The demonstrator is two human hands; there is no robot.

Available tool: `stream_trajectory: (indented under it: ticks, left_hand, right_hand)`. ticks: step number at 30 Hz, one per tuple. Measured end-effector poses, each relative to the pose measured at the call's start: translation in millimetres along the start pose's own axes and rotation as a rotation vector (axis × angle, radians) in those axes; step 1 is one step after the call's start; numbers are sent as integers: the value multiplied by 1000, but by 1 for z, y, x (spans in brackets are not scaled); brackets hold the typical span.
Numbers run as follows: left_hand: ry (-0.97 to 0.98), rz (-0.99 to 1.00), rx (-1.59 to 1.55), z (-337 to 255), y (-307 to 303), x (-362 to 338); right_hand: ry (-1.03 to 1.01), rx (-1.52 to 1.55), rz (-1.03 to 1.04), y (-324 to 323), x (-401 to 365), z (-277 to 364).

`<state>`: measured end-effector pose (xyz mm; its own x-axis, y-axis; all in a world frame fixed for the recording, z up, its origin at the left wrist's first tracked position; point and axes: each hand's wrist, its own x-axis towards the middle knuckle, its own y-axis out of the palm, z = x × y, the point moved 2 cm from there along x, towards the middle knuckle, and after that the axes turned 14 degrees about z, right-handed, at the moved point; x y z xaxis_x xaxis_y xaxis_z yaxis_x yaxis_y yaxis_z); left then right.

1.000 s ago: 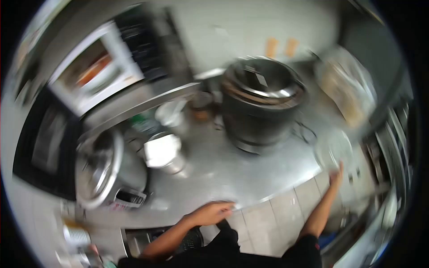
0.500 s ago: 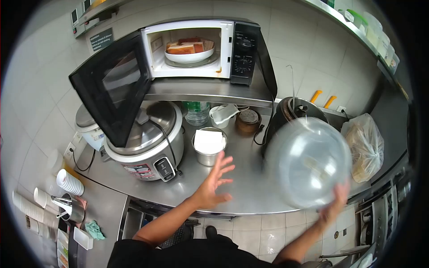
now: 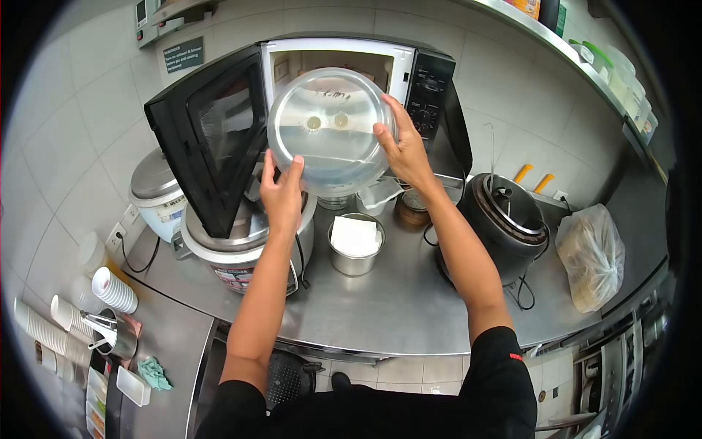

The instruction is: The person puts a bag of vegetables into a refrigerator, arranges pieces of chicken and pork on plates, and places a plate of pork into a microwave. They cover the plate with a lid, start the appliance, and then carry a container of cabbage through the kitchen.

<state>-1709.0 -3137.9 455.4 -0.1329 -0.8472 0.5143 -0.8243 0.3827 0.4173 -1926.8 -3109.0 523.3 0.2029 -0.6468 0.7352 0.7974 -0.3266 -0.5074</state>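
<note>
A clear round plastic cover (image 3: 329,143) is held up between both hands, in front of the open microwave (image 3: 398,53). My left hand (image 3: 283,192) grips its lower left edge, thumb and fingers on the rim. On the right side, my right hand (image 3: 404,143) has its thumb on the near face and fingers round the rim. Behind the cover, most of the microwave's inside is hidden; only a bit of the food shows above the cover. The black microwave door (image 3: 212,139) hangs open to the left.
Below the microwave shelf are a large rice cooker (image 3: 245,249), a metal pot (image 3: 353,262) with white paper on top, and a black soup warmer (image 3: 512,227). A plastic bag (image 3: 591,256) lies at the right. Stacked cups (image 3: 115,293) stand at the left.
The clear cover has moved from the right side up and left to the microwave opening. My left hand, empty and spread before, now holds it too. The view has shifted slightly.
</note>
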Motion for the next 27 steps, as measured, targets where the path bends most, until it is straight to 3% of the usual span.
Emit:
stream_trajectory:
  ticks: [1, 3, 5, 7, 11, 18, 21, 27]
  left_hand:
    - [1, -3, 3, 3, -3, 11]
    - [67, -21, 31, 3, -11, 32]
    - [9, -58, 66, -1, -19, 45]
    - [-36, -64, 9, -3, -20, 56]
    - [-134, -65, 28, 9, -25, 74]
    - [146, -90, -28, 30, -25, 121]
    - [148, -108, 100, 25, -18, 126]
    - [294, -74, 478, 39, -10, 164]
  right_hand:
    - [-1, 5, 2, 1, 1, -2]
    - [-151, -350, 169, 8, 4, 1]
    - [-194, -356, 217, 10, 8, 1]
    - [-269, -585, 296, 12, 12, 4]
    - [-337, -747, 269, 13, 25, -3]
    - [-283, -814, 280, 14, 52, -17]
    - [-304, -751, 253, 13, 61, -26]
    - [-152, -741, 219, 8, 77, -53]
